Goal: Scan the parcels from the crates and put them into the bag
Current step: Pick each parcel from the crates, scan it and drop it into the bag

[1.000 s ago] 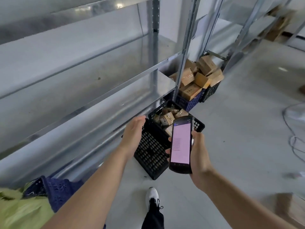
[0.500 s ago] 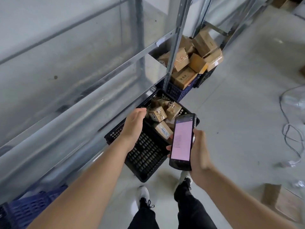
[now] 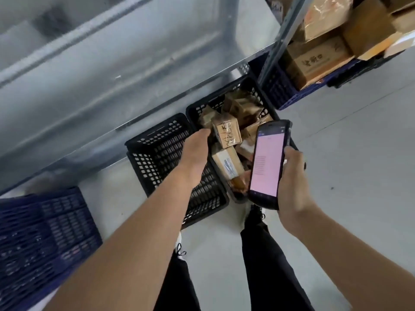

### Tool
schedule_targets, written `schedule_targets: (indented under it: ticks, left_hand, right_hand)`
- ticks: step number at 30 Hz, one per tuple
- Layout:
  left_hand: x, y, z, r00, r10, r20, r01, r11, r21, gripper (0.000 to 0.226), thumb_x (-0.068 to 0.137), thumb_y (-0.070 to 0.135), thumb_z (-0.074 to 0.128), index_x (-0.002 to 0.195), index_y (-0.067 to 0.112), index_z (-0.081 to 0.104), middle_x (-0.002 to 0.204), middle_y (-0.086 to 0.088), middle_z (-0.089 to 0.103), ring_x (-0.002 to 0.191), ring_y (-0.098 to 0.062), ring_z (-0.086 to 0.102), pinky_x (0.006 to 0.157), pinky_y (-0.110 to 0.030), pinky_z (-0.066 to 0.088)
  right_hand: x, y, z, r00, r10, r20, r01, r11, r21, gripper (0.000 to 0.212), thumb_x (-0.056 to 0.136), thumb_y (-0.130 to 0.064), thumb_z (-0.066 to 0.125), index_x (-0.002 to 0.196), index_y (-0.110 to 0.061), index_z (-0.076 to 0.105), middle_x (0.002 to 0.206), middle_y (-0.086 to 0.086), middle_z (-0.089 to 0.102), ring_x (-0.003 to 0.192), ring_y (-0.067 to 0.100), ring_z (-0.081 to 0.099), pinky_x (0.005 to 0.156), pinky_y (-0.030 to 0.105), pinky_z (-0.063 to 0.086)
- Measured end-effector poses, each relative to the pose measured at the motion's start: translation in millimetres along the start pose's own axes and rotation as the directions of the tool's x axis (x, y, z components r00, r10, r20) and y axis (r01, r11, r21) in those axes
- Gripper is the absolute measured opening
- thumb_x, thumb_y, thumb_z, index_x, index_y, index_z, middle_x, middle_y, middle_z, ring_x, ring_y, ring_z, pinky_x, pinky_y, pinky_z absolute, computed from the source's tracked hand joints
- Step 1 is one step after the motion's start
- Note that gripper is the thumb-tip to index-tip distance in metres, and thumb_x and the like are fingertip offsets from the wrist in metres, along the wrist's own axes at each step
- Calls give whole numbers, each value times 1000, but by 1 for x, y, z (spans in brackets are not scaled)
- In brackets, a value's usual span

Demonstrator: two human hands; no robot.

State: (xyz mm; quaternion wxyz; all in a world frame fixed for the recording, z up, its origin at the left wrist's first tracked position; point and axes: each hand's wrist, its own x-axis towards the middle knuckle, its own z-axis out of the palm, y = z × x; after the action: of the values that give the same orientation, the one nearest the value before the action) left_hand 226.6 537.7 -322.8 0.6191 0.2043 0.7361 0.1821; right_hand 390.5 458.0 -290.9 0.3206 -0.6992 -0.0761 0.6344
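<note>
Left hand (image 3: 195,151) has reached the scribbled parcel (image 3: 227,134).

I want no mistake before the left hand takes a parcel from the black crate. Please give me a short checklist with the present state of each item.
1. Right hand holds the scanner, screen lit: ok.
2. Left hand is at the black crate, beside the marked parcel: ok.
3. Left hand already grips a parcel: cannot tell, fingers hidden.
4. Parcels remain in the crate: ok.
5. Label on the parcel with the white label faces up: ok.
6. Bag within reach: cannot tell, not in view.
</note>
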Motion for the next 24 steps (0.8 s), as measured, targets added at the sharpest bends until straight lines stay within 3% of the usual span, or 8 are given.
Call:
schedule_targets:
  ticks: [2,5,8,11,13,19,21,24]
  left_hand:
    - [44,-7,23,996,-89,-29,87,994,-67,27,111,35,44,87,30,56,86,12,64,84,-12,55,108,-42,45]
    - [106,-20,50,977,-207,-47,199,972,-126,24,109,46,46,101,25,56,105,6,61,102,-28,61,115,-51,42]
    - [156,-30,73,965,-259,-43,252,961,-114,35,108,54,46,94,25,60,96,2,61,107,-37,64,116,-58,41]
    - [196,-42,94,950,-311,-32,303,940,-155,58,104,66,47,150,31,50,153,-8,51,137,-48,50,115,-65,41]
    - [226,-53,106,943,-327,-63,308,929,-206,74,97,75,49,159,36,39,163,-6,42,141,-47,47,113,-69,41]
    - [272,-66,122,920,-390,-35,370,895,-250,56,96,66,52,114,19,77,106,-12,78,106,-37,67,109,-64,43]
    - [271,-62,120,911,-409,-51,392,897,-203,45,95,60,63,101,16,72,98,-13,73,98,-36,67,106,-64,47]
    - [261,-55,116,916,-400,-28,387,900,-201,32,95,46,71,93,16,64,93,-11,69,86,-33,66,108,-60,50]
  right_hand:
    - [51,1,-6,1000,5,-21,-6,1000,-22,52,105,-53,30,115,-16,66,98,10,75,79,24,73,67,33,57]
    - [116,9,-6,999,34,-31,-36,998,-57,58,93,-62,34,123,-25,68,122,10,73,104,32,74,92,53,59]
    - [167,21,-7,999,51,-7,-51,995,-80,50,103,-57,32,116,-29,70,109,4,76,95,29,76,83,44,59]
    - [203,34,-10,996,85,7,-84,989,-126,67,85,-69,34,129,-30,66,118,5,73,104,29,74,97,49,58]
    - [219,46,-13,994,111,-14,-111,985,-132,74,76,-72,37,134,-33,64,127,5,71,113,31,70,106,54,53]
    - [241,84,-40,982,168,-88,-177,978,-111,67,86,-66,38,130,-26,67,122,7,74,111,34,71,85,39,54]
    - [238,89,-50,981,183,-71,-190,975,-115,61,95,-60,35,127,-20,68,116,12,76,103,38,72,78,36,54]
    - [230,92,-58,982,180,-53,-185,974,-133,65,86,-60,35,119,-16,70,114,19,75,107,42,71,80,39,52]
